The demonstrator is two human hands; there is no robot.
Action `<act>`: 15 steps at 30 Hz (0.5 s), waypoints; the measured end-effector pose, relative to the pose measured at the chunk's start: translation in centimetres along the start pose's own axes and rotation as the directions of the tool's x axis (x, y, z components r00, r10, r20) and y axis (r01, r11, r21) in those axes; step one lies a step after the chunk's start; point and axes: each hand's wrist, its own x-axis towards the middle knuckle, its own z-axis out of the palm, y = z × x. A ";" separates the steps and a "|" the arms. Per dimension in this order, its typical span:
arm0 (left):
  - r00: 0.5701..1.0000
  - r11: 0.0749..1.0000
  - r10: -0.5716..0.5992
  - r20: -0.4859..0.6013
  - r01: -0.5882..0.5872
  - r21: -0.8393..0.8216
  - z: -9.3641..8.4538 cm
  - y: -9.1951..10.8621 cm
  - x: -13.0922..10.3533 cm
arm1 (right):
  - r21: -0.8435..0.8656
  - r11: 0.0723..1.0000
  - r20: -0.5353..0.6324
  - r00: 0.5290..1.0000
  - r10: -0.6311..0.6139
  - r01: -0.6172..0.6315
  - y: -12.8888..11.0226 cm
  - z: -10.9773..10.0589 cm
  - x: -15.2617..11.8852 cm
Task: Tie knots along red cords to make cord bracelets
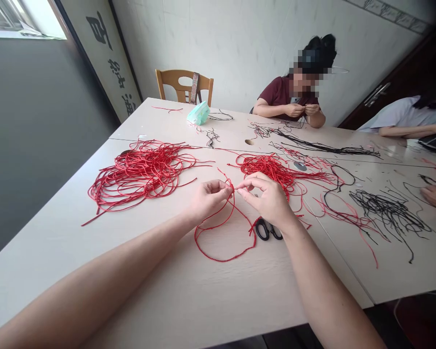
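A looped red cord [225, 261] hangs down onto the table from between my hands, with a small knotted part at its top. My left hand [211, 198] pinches the cord beside this knot, thumb against curled fingers. On the other side, my right hand [267, 196] has thumb and forefinger closed at the knot, on what looks like a thin cord end. Black-handled scissors [263, 230] lie just below my right hand, their blades partly hidden. Behind that hand is a pile of twisted red cords [265, 167]. A larger heap of smooth red cords [141, 174] lies to the left.
Black cords [388, 211] lie tangled at the right, and a black bundle [319, 144] stretches across farther back. A pale green packet [199, 113] stands near the wooden chair [183, 82]. Across the table a person [279, 99] handles thin cord; another person [403, 116] sits at right.
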 end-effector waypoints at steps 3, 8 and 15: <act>1.000 1.000 -0.002 0.003 0.002 0.020 0.0 0.1 0.0 | -0.074 0.997 -0.008 0.999 -0.032 0.031 -0.3 0.1 -0.1; 1.000 1.000 -0.002 0.001 0.002 0.020 0.0 0.1 0.1 | -0.123 0.991 -0.020 0.998 -0.062 0.059 -0.4 0.0 0.0; 0.999 0.999 0.019 0.027 -0.019 0.029 0.1 0.2 -0.2 | -0.196 0.977 0.004 0.997 -0.083 0.082 -0.7 0.4 -0.1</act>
